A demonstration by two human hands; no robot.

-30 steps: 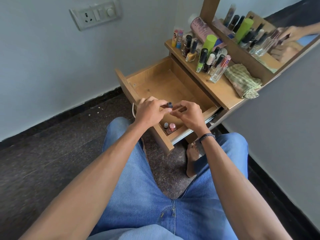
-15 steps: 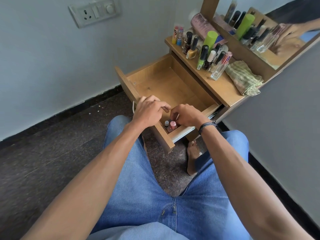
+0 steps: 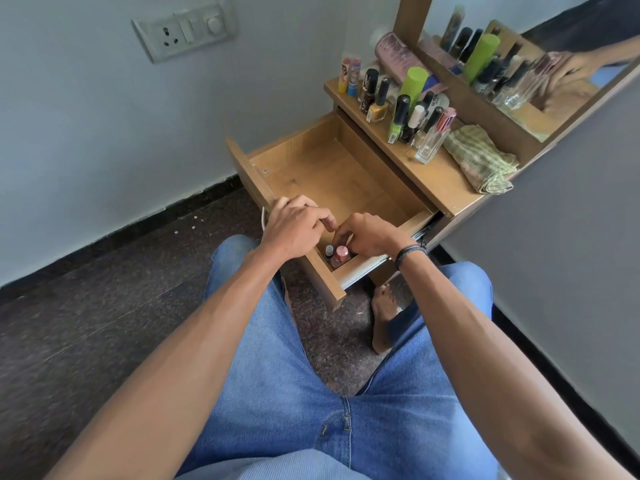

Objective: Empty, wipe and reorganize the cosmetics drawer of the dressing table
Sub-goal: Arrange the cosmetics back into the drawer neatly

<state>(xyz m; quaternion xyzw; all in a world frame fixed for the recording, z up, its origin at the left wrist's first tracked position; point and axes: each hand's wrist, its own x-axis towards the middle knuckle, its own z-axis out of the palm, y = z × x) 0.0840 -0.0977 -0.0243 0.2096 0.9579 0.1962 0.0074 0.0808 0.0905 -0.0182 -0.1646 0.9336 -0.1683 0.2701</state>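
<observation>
The drawer (image 3: 332, 174) is pulled fully out of the table (image 3: 440, 174); its bare wooden floor is mostly clear. Two small bottles (image 3: 336, 255) stand in its near corner. My left hand (image 3: 294, 226) and right hand (image 3: 370, 235) curl just above them; I cannot tell what either grips. Remaining cosmetics (image 3: 405, 109) stand on the table beside a folded cloth (image 3: 481, 161).

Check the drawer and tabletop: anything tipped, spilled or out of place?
Nothing stands out. Two small bottles stand upright in the drawer front corner, the tabletop bottles are upright, and the folded cloth lies flat. No spill shows.
</observation>
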